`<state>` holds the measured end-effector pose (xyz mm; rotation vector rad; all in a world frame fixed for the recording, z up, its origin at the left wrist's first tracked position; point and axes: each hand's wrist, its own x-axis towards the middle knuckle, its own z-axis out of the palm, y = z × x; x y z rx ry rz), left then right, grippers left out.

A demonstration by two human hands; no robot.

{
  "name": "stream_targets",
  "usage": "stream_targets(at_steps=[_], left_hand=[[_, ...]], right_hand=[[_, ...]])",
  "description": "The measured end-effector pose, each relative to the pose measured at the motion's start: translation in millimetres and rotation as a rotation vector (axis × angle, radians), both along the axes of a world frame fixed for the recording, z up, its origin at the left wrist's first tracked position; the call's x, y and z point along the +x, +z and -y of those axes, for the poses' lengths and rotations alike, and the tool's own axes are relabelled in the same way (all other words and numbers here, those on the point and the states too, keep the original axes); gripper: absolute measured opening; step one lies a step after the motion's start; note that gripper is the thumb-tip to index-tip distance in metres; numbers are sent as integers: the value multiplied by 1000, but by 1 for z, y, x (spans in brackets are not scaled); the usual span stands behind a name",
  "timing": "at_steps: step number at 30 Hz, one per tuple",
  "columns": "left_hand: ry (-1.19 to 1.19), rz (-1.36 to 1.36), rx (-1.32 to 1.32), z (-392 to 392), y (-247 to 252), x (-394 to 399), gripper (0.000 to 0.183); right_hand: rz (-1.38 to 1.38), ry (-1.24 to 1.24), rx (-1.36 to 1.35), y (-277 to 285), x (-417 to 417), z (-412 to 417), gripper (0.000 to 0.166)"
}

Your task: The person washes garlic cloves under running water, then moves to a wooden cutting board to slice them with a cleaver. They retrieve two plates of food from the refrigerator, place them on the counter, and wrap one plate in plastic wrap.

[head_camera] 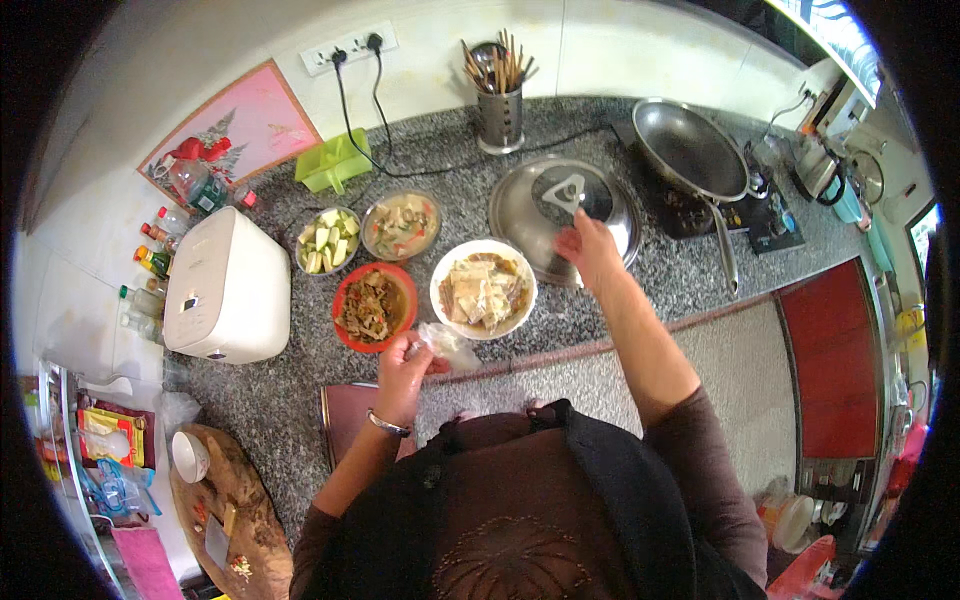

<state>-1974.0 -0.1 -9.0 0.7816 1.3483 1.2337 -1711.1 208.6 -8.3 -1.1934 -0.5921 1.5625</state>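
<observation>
My left hand pinches a crumpled piece of clear plastic film or bag at the counter's front edge. Just beyond that film stands a white bowl holding pale flat slices in brown sauce. My right hand reaches across a domed steel pan lid with a glass centre, fingertips at its grey handle; the grip is partly hidden. Left of the white bowl, a red-orange bowl contains a cooked dish. Behind it are a bowl of soupy food and a bowl of cut green vegetable.
A frying pan rests on the black cooktop, its handle jutting forward. A white appliance stands left, beside several bottles. A utensil holder is at the wall. A cleaver lies on the wooden board.
</observation>
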Motion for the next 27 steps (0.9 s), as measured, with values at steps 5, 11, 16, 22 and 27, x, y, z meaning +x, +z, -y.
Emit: stream_targets(at_steps=[5,11,16,22,27], left_hand=[[16,-143,-38,0,19,14,16],[-68,-37,-4,-28,2,42,18],[-123,6,-7,-46,-18,61,16],[-179,39,-12,-51,-25,76,15],[-212,-2,-42,-53,-31,78,17]], right_hand=[[-198,125,25,-4,-8,-27,43],[-352,120,118,-11,-9,-33,32],[-398,54,218,-15,-14,-32,26],[-505,89,255,-28,1,-41,18],[-556,81,257,-30,7,-49,15]])
